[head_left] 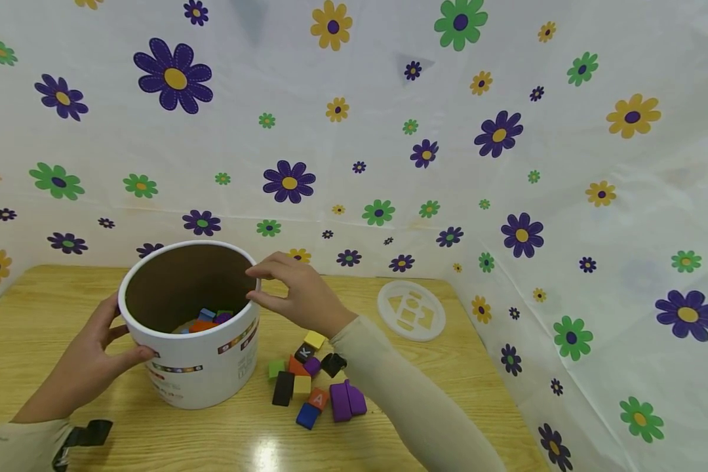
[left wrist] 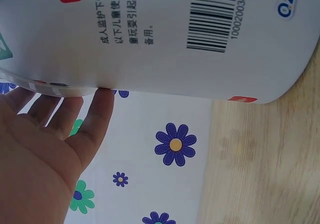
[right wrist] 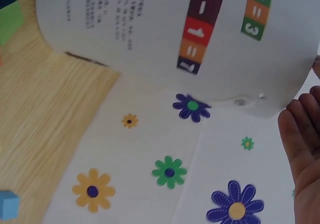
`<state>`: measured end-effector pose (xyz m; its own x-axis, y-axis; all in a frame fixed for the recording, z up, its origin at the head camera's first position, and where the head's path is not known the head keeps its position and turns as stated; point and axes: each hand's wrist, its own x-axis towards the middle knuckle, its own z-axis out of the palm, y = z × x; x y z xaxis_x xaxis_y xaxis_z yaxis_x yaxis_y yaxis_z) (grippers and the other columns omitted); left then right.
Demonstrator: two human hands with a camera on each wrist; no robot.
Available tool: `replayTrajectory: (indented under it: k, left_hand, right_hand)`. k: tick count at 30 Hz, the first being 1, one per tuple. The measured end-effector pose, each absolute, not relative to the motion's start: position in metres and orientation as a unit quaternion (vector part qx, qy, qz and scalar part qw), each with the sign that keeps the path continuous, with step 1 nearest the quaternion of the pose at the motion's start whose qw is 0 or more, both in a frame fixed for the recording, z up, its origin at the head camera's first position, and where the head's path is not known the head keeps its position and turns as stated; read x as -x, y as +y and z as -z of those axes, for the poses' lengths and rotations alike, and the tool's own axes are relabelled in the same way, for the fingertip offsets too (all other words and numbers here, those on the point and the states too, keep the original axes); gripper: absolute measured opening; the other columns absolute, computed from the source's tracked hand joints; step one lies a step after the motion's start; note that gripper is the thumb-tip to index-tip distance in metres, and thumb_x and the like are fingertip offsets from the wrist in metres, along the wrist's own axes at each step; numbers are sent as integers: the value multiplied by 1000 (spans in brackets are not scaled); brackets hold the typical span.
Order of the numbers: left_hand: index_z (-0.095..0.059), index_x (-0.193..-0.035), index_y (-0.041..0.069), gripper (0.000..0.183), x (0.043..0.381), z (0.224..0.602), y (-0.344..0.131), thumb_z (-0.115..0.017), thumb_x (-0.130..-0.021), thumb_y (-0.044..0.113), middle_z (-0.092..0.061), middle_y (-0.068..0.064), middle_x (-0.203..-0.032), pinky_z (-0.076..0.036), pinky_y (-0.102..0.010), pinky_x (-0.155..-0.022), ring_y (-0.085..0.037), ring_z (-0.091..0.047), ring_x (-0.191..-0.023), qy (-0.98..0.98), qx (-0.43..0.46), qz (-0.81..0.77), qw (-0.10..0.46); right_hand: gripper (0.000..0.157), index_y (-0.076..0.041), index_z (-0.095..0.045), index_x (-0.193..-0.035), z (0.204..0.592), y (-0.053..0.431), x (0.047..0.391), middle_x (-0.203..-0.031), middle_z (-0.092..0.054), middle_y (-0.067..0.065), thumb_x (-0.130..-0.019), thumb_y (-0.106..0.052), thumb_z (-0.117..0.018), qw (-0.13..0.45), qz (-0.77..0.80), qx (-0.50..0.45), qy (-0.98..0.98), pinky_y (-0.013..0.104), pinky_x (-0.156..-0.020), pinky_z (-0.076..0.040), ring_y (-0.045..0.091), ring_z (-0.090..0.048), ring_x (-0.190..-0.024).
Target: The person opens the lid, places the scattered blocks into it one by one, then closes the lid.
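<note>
A white round bucket (head_left: 206,367) stands on the table, its open mouth tilted into view, with printed numbers and text on its wall. Several coloured blocks (head_left: 204,325) lie inside, partly hidden by the near wall. My left hand (head_left: 91,364) grips the bucket's left side, thumb on the front and fingers around behind. At the right rim, my right hand (head_left: 301,292) holds the edge between fingers and thumb; its exact contact is partly hidden. The left wrist view shows the left fingers (left wrist: 95,119) against the bucket wall near its rim.
Right of the bucket lies a loose pile of blocks, among them a purple block (head_left: 341,401), a blue block (head_left: 308,415) and a black block (head_left: 282,388). A white disc with shaped cutouts (head_left: 415,335) lies farther back. Flowered sheeting (head_left: 360,131) stands behind and at the right.
</note>
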<state>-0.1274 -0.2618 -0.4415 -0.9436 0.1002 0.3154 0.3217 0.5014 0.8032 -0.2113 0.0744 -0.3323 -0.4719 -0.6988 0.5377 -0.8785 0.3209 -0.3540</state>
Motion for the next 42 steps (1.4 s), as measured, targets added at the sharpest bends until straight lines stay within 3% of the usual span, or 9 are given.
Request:
replayTrajectory:
  k: [3, 8, 16, 22, 30, 42]
  left_hand:
    - [-10, -166, 37, 106, 128, 442, -261, -80, -91, 10, -20, 9, -168, -33, 1, -85, 8, -25, -137, -859, 124, 483, 115]
    - [-11, -166, 37, 107, 131, 442, -261, -81, -90, 9, -22, 9, -168, -33, 0, -86, 6, -26, -136, -859, 126, 483, 116]
    - [-13, -167, 34, 108, 134, 442, -267, -82, -88, 8, -21, 12, -167, -33, 3, -85, 13, -25, -134, -863, 134, 472, 122]
    - [-15, -166, 33, 109, 137, 444, -269, -83, -86, 4, -22, 10, -167, -32, 2, -85, 10, -24, -137, -859, 136, 477, 124]
    - [-18, -166, 32, 108, 136, 439, -263, -83, -85, 2, -26, 9, -165, -28, -2, -93, 5, -25, -140, -850, 136, 491, 134]
    - [-26, -164, 27, 107, 141, 434, -264, -87, -80, 0, -37, 10, -158, -34, 2, -85, 6, -32, -129, -849, 127, 491, 149]
  right_hand:
    - [29, -5, -72, -121, 337, 91, 214, -114, -68, 3, -94, -15, -78, 150, -313, -482, -805, 14, -100, -50, 15, -66, -109]
    - [29, -7, -72, -121, 354, 127, 221, -112, -68, 2, -94, -17, -78, 152, -291, -448, -832, 18, -96, -54, 17, -68, -104]
    - [28, -11, -71, -122, 391, 182, 223, -112, -67, 1, -97, -23, -75, 106, -262, -373, -884, 30, -89, -58, 16, -66, -101]
    - [29, -11, -73, -121, 415, 207, 221, -110, -68, 1, -97, -26, -75, 94, -231, -305, -919, 35, -86, -59, 19, -66, -99]
    - [39, -7, -71, -127, 441, 214, 223, -117, -69, 5, -98, -35, -72, 9, -200, -206, -958, 42, -90, -59, 22, -66, -107]
    - [38, -10, -73, -122, 458, 189, 224, -117, -69, 1, -95, -37, -76, -64, -201, -249, -945, 33, -95, -57, 18, -67, -108]
